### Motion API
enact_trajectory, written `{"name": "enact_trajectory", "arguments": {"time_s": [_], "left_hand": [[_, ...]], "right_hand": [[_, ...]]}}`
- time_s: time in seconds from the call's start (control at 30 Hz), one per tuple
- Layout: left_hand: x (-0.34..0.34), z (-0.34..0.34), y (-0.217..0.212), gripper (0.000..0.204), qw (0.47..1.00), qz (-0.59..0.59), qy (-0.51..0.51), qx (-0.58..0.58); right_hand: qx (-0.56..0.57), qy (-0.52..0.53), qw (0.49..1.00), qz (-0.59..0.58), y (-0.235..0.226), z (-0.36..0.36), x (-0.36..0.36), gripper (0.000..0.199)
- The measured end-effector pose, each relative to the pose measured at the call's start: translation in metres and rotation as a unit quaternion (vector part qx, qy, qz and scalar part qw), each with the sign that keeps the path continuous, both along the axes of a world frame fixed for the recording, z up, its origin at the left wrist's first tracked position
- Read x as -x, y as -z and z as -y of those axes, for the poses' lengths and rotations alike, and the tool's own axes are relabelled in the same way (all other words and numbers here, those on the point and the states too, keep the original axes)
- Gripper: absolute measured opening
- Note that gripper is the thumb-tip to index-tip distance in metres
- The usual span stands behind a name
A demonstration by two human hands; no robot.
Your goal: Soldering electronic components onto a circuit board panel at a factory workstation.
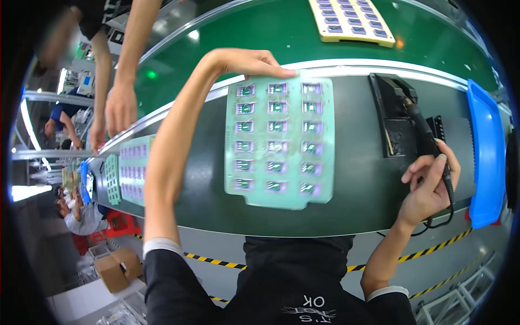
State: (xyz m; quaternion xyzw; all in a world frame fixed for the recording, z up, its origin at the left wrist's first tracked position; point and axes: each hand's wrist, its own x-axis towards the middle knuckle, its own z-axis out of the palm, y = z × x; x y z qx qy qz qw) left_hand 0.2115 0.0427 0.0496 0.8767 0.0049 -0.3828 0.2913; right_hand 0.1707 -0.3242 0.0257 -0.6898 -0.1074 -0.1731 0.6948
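A pale green tray (pixel 261 162) lies in front of me on the dark work surface, with small circuit boards set in three columns. My left hand (pixel 252 62) reaches over its far edge and is closed on that edge, the thumb lying along the top. At the right, my right hand (pixel 428 189) is closed round a soldering iron (pixel 423 127) with a black handle and cord. The iron slants up and left, its front end at a black soldering iron stand (pixel 398 130); the very tip is hard to make out there.
A long blue bin (pixel 487 157) borders the right side. Across the metal rail, a cream tray (pixel 355 33) of boards sits on the green conveyor (pixel 260 38). More green trays (pixel 132 170) stand left, beyond my left forearm. A co-worker's hands (pixel 120 105) hang near the rail.
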Motion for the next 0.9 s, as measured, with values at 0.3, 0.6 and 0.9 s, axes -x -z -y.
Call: {"name": "enact_trajectory", "arguments": {"time_s": [0.3, 0.6, 0.9], "left_hand": [[-0.019, 0.104, -0.019, 0.052, 0.987, 0.032, 0.154, -0.009], [0.049, 0.059, -0.021, 0.039, 0.881, 0.447, -0.132, 0.081], [0.251, 0.081, 0.001, 0.043, 0.791, 0.155, -0.567, 0.166]], "right_hand": [[-0.002, -0.009, 1.0, 0.016, 0.003, 0.005, -0.004, 0.023], [0.02, 0.009, 0.999, 0.038, 0.001, -0.006, 0.0, 0.025], [0.039, 0.007, 0.998, 0.041, 0.005, -0.003, -0.001, 0.03]]}}
